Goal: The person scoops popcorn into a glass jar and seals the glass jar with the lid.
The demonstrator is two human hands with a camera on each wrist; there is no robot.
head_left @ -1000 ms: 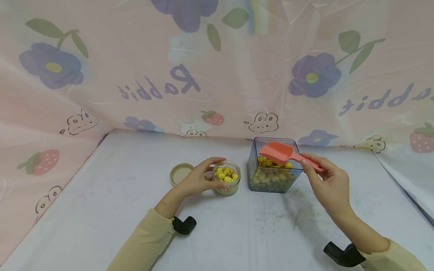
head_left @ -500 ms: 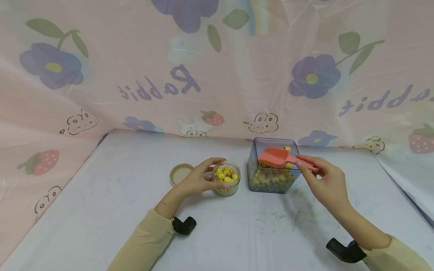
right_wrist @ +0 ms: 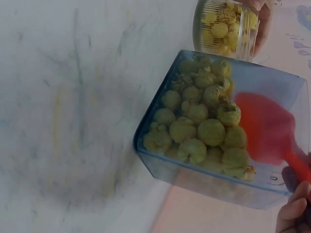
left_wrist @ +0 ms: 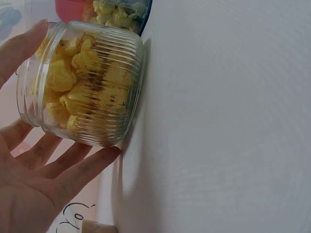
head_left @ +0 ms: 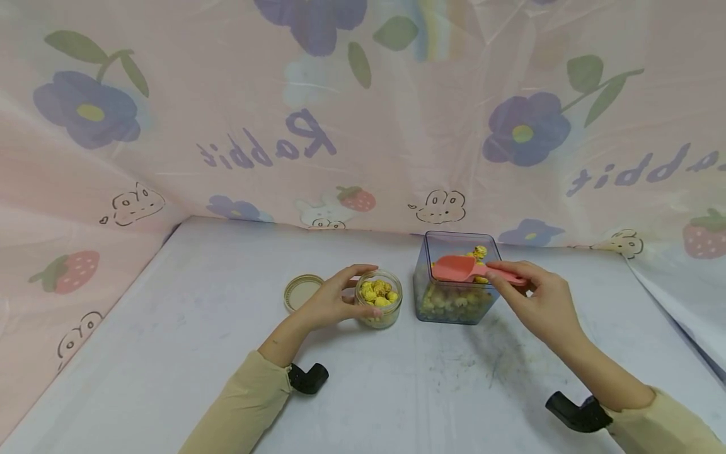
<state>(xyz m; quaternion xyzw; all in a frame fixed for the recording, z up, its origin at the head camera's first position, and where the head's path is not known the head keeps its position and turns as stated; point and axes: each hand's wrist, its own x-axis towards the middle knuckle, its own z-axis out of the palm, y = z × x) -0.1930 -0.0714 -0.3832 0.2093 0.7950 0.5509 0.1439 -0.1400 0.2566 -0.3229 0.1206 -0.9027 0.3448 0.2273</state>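
In the head view my left hand point(head_left: 329, 306) holds a small glass jar point(left_wrist: 92, 82) of yellow popcorn, thumb on the near side and fingers on the far side. The jar stands uncovered on the table. To its right is a clear square container point(head_left: 454, 309), partly filled with popcorn balls point(right_wrist: 199, 131). My right hand point(head_left: 541, 306) grips the handle of a red-pink scoop point(head_left: 452, 269). The scoop's blade is inside the container near the top of the popcorn, as the right wrist view shows through the wall. Whether any popcorn lies in the blade is unclear.
A round jar lid point(head_left: 300, 293) lies behind my left wrist, partly covered by the hand. The white tabletop point(head_left: 368, 391) has smudges in front of the container. A pink printed curtain point(head_left: 386, 145) rises along the back and left side.
My right hand has shifted left and the scoop has dropped lower into the container. Some popcorn now shows behind the scoop at the far right. My left hand and the jar stayed put.
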